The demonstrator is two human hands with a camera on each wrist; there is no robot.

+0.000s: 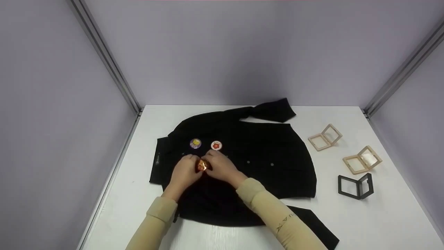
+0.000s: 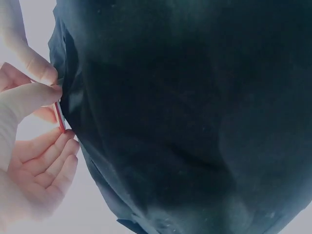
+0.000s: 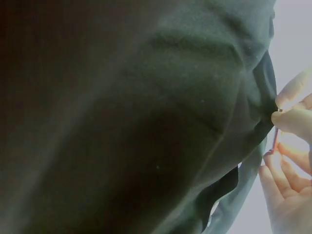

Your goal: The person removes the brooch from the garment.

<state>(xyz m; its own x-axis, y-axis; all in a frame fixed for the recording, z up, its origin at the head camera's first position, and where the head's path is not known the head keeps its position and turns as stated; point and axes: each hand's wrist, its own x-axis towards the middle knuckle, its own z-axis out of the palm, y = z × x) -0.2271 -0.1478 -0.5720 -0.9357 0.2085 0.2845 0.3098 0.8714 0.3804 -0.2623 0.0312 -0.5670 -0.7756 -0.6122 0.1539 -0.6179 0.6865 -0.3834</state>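
A black shirt (image 1: 277, 149) lies spread on the white table, its collar toward the left. Over its front, my left hand (image 1: 185, 171) and right hand (image 1: 222, 167) pinch a shiny orange-gold round badge (image 1: 203, 165) from its two sides. Both wrist views show the badge edge-on as a thin reddish rim (image 2: 59, 117), against the dark cloth (image 3: 195, 122), with thumbs and fingertips on it. The badge's back is hidden. Just beyond the hands lie a purple badge with a yellow figure (image 1: 195, 143) and a white badge with a red flower design (image 1: 216, 145).
To the right of the shirt stand two light wooden frames (image 1: 319, 142) (image 1: 354, 164) and a black frame (image 1: 348, 186), all hinged apart. One black sleeve (image 1: 274, 110) stretches to the back, another (image 1: 317, 225) to the front right. Pale walls (image 1: 208, 52) border the table.
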